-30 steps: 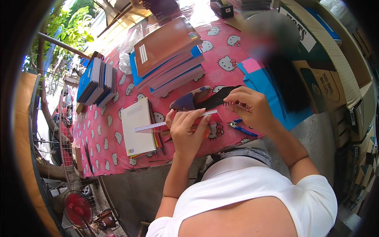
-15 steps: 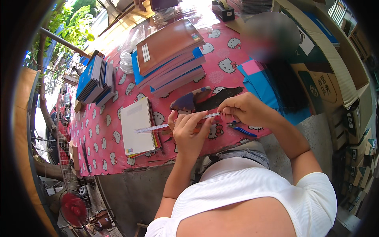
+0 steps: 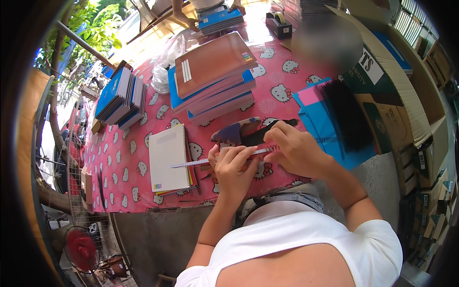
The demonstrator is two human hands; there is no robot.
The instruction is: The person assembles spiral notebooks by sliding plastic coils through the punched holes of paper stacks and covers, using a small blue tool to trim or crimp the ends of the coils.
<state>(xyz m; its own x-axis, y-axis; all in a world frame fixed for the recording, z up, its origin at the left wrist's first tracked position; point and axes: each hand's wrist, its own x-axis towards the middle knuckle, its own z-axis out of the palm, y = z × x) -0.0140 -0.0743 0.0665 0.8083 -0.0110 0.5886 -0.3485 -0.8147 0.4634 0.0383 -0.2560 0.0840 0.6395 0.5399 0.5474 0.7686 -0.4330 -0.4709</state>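
Table [image 3: 119,167] under a pink cartoon-cat cloth fills the middle of the view, its near edge bent by the lens. On it, far side: a tall stack of notebooks [image 3: 213,79], brown cover on top, blue and purple ones beneath. Left of that, a second pile of blue-edged notebooks [image 3: 117,98], fanned and tilted. Right side: blue covers [image 3: 330,138] with a bunch of black spiral bindings [image 3: 346,117] lying across them; cardboard boxes [image 3: 392,105] stand beyond, partly cut off by the dark rim. Near the left hand lies 1 white notebook [image 3: 167,158], closed, yellow and red edges showing below it. Both hands meet at the table's near edge. Left hand [image 3: 232,165] is curled closed around a thin, pale, stiff sheet [image 3: 201,162] seen edge-on, which sticks out leftward over the white notebook. Right hand [image 3: 294,148] is closed at the sheet's right end, fingertips pinching a small wire coil [image 3: 271,148] against it; how many loops are threaded is too small to tell. Something dark and patterned [image 3: 236,131] lies just behind the hands, mostly hidden. A tape dispenser [image 3: 278,24] sits at the far edge, small. Another person's hands at the top are cut off.
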